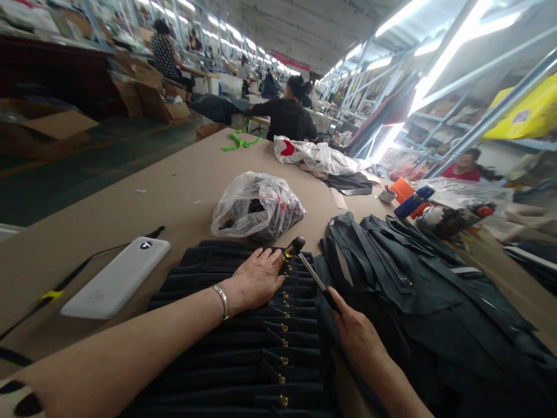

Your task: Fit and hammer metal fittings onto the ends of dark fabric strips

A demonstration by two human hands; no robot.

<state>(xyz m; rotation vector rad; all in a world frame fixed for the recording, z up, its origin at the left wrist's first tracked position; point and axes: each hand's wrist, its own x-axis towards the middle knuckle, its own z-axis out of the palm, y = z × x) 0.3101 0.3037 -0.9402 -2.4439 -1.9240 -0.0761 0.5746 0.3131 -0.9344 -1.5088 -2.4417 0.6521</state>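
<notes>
My left hand (256,277) lies flat, fingers stretched out, on an overlapped row of dark fabric pieces (235,342). Small gold metal fittings (284,343) run in a line along these pieces, just right of the hand. My right hand (354,328) is closed around the black grip of a small hammer (311,270) with a metal shaft. Its black and yellow head is beside my left fingertips, over the far end of the row. Whether the head touches a fitting, I cannot tell.
A clear plastic bag (261,206) of dark items sits beyond the row. Dark garment pieces (404,273) are heaped on the right. At left lie a white power bank (117,278) and a black strap. A blue bottle (413,201) stands far right. Other people work further back.
</notes>
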